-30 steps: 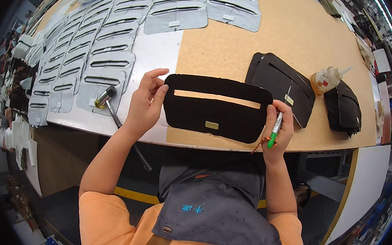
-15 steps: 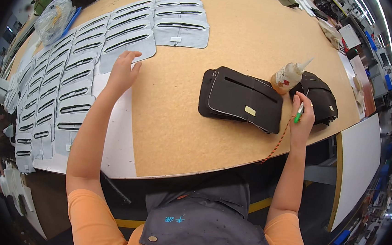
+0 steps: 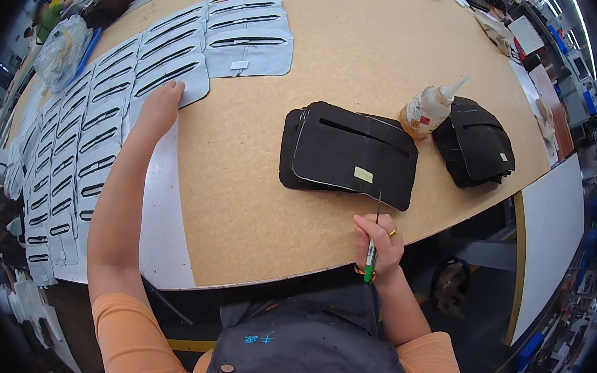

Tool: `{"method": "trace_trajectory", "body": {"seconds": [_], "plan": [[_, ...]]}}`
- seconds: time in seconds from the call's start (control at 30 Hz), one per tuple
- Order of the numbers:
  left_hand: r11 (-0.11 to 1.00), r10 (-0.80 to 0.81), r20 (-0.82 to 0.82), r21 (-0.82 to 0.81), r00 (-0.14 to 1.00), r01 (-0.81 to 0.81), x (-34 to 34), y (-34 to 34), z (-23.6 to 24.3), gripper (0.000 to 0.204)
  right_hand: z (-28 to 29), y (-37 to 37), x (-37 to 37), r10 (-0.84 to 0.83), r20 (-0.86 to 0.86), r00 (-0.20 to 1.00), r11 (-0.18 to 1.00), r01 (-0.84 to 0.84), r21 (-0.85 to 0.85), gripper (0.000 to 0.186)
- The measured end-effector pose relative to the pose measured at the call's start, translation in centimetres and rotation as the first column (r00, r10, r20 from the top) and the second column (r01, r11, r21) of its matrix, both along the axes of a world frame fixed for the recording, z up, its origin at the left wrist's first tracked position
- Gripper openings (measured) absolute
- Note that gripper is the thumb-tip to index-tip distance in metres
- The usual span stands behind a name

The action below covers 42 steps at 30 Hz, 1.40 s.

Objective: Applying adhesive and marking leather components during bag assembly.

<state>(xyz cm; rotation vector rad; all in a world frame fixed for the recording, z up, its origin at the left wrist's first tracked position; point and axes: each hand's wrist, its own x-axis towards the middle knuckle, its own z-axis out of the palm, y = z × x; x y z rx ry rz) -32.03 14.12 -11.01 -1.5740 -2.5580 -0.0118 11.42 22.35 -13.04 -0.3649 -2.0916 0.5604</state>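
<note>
Hands work at two places: the right hand (image 3: pixel 382 242), nearer the body, is closed around a slim pen-like tool with a white barrel and a green end (image 3: pixel 370 259), its thin dark tip pointing away from the wearer. A gold-coloured ring (image 3: pixel 392 232) sits on one of its fingers. Below it spreads a dark grey apron with metal snaps (image 3: pixel 299 351), between short orange sleeves (image 3: pixel 136 335).

Just beyond the right hand, a stack of black, round-cornered flat panels (image 3: pixel 351 138) lies on the tan-topped surface (image 3: pixel 241 203); its top panel has a long slot and a small pale yellow label (image 3: pixel 363 175). The tool's tip overlaps the stack's near edge in view; whether they touch, I cannot tell.

Farther left, the left hand (image 3: pixel 161 109) reaches out with bent fingers over the near edge of a light grey panel with a black-edged slot (image 3: pixel 193 83); I cannot tell whether it pinches the panel. More such grey panels (image 3: pixel 245 63) lie in overlapping rows around and beyond it.

To the right, a translucent bottle with a pointed nozzle and amber liquid (image 3: pixel 423 116) stands between the black stack and a second, bulkier dark pile (image 3: pixel 480 145). At the far left rests a crumpled clear plastic bag (image 3: pixel 62 52).
</note>
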Motion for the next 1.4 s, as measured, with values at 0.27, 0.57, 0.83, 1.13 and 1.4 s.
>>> {"method": "trace_trajectory", "body": {"seconds": [0.27, 0.57, 0.83, 1.13, 1.4], "plan": [[0.954, -0.191, 0.622, 0.301, 0.759, -0.007, 13.3, 4.0, 1.5, 0.029, 0.2, 0.4, -0.5, 0.001, 0.042, 0.999, 0.996, -0.004, 0.089, 0.032], [0.879, -0.372, 0.765, 0.472, 0.525, -0.065, 18.6, 9.2, 0.7, 0.022, -0.1, 0.4, -0.4, -0.024, -0.057, 0.998, 0.997, 0.028, 0.071, 0.031], [0.893, -0.268, 0.677, 0.442, 0.685, -0.088, 19.9, 10.4, 1.3, 0.024, 1.4, 5.6, 1.1, -0.574, 0.013, 0.819, 0.815, 0.573, -0.089, 0.026], [0.862, -0.305, 0.779, 0.471, 0.548, -0.19, 19.4, 10.6, -0.7, 0.017, -0.5, 8.7, 0.8, -0.469, 0.238, 0.851, 0.775, 0.525, -0.351, 0.021], [0.741, -0.396, 0.705, 0.624, 0.588, -0.249, 18.9, 7.6, -0.6, 0.014, 2.9, 7.9, -0.7, -0.353, -0.204, 0.913, 0.726, 0.13, -0.676, 0.012]]}}
